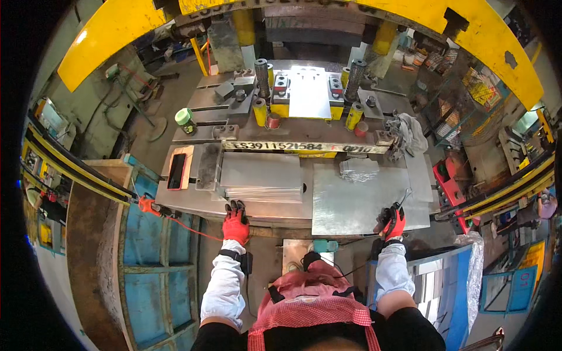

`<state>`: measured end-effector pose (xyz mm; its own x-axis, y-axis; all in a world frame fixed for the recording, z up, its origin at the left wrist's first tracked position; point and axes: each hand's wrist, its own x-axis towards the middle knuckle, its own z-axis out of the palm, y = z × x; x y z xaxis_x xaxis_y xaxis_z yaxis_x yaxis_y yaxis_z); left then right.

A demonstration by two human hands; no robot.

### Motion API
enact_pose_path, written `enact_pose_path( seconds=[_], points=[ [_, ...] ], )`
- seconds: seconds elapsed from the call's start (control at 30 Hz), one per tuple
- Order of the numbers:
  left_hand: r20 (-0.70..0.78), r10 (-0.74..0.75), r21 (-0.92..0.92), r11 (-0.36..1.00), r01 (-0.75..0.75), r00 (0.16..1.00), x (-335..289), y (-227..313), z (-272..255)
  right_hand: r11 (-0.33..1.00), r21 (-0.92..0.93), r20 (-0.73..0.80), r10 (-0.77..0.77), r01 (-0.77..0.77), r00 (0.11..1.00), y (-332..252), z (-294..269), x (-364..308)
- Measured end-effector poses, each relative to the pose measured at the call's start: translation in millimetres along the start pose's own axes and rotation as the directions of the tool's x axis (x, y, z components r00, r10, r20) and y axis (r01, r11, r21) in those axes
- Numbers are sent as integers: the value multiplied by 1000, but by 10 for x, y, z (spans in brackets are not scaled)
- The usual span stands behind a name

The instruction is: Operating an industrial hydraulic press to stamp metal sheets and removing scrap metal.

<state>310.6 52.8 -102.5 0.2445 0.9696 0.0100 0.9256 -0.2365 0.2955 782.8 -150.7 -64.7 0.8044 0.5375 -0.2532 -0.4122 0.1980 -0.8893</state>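
My left hand (pixel 235 223), in a red and black glove, rests its fingertips at the table's front edge. They are slightly apart, hold nothing, and lie just below a stack of thin metal sheets (pixel 263 194). My right hand (pixel 391 222), gloved alike, is closed around a thin metal tool (pixel 405 196) with a narrow end pointing up and away; its exact kind is unclear. That hand is over the front right of a flat metal plate (pixel 345 205). Small flat metal pieces (pixel 359 169) are piled on the plate's far part. Beyond, a bright metal sheet (pixel 309 96) lies in the press die.
Dark guide posts (pixel 261 76) and yellow cylinders (pixel 353 117) flank the die. A phone (pixel 177 171) and a green-capped container (pixel 185 120) are at left; a grey rag (pixel 408 133) is at right. A red cable (pixel 196 229) hangs by the table's left front.
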Motion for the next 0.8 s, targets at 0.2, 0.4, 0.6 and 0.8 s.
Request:
enact_pose_path(
  seconds=[0.2, 0.4, 0.6, 0.8],
  points=[
    [13, 8, 2, 1000, -8, 1000, 26, 112, -58, 999, 37, 52, -19, 17, 998, 69, -192, 117],
    [15, -31, 30, 999, 31, 999, -8, 83, -64, 998, 51, 104, 32, -38, 994, 89, -234, 126],
    [52, -7, 21, 1000, 6, 999, 34, 135, -86, 990, 140, 98, 19, -32, 995, 129, -319, 171],
    [17, -23, 86, 996, 22, 1000, 6, 52, -38, 987, 153, 68, 28, -39, 997, 70, -178, 98]
  ],
)
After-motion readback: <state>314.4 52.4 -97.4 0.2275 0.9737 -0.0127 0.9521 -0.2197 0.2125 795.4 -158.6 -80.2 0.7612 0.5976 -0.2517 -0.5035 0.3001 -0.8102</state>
